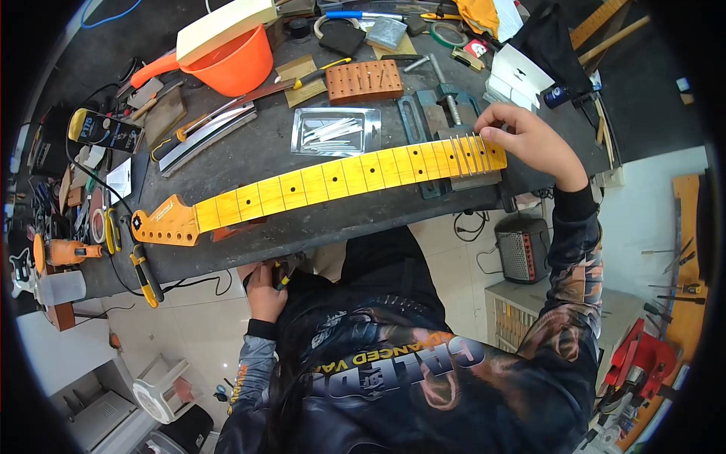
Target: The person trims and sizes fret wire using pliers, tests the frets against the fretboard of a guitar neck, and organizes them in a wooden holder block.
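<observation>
A yellow guitar neck with black dot inlays lies along the bench front, its headstock at the left. Several fret wires lie across its right end and stick out past the edges. My right hand is over that end, thumb and index finger pinched at the top of a fret wire. Below the bench edge, by my lap, my left hand is closed around a tool with yellow-and-black handles, seemingly pliers, partly hidden. A clear plastic tray of cut fret wires sits behind the neck.
Under the neck's right end is a vise. Behind stand a drilled wooden block and an orange dipper. Yellow-black pliers hang over the left bench edge. An amplifier stands on the floor at right.
</observation>
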The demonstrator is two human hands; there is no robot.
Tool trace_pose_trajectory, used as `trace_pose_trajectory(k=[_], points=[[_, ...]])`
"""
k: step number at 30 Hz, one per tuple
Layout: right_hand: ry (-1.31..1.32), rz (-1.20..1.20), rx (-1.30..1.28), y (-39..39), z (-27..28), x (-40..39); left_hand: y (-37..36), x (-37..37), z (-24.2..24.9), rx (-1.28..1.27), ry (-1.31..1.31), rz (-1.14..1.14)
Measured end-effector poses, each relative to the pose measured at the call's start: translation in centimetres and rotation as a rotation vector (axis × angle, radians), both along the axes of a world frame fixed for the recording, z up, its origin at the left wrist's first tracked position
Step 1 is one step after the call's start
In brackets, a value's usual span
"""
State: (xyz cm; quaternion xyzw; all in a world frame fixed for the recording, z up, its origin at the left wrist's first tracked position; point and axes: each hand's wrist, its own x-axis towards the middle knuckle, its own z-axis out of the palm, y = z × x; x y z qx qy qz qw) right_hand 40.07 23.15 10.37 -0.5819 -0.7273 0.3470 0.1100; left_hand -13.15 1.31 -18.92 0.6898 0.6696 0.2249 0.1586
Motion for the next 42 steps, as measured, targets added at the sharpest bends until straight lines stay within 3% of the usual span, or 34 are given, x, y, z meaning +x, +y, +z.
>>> trace_pose_trajectory(k=[9, 14, 16, 18, 21, 23, 24, 25, 26, 29, 31, 42], points=[[0.007, 0.061, -0.034, 0.8, -0.9, 0.6, -0.3, -0.2, -1.2, -0.069, 0.027, 0.050], [0.188, 0.039, -0.085, 1.2, -1.1, 2.4, -0.5, -0.5, -1.2, -0.079, 0.064, 0.063], [0.240, 0.037, -0.091, 1.3, 1.2, 2.4, -0.5, -0.5, -1.3, -0.051, 0.067, 0.056], [0.299, 0.020, -0.007, 2.0, 3.9, 2.2, -0.4, -0.5, -1.3, -0.024, 0.071, 0.049], [0.332, 0.106, 0.384, 4.6, 5.8, -2.1, -0.2, -0.1, -0.8, -0.001, 0.077, 0.036], [0.376, 0.233, 0.680, 7.3, 4.2, -6.7, 0.1, 0.3, -0.4, -0.009, 0.057, 0.041], [0.265, 0.275, 0.754, 8.5, 3.7, -8.5, 0.2, 0.4, -0.2, -0.006, 0.058, 0.049], [0.362, 0.099, 0.459, 7.2, 5.0, -12.5, 0.3, 0.6, -0.1, 0.001, 0.054, 0.044], [0.116, 0.210, 0.604, 8.0, 4.9, -14.0, 0.3, 0.6, 0.0, 0.008, 0.049, 0.041], [0.168, 0.315, 0.736, 12.1, -1.5, -16.0, 0.0, 0.5, -0.4, 0.016, 0.057, 0.053], [0.060, 0.347, 0.820, 13.2, -3.2, -16.6, -0.1, 0.3, -0.1, 0.018, 0.047, 0.064], [0.044, 0.288, 0.672, 12.6, -4.9, -16.3, -0.6, -0.5, -0.5, 0.027, 0.064, 0.078]])
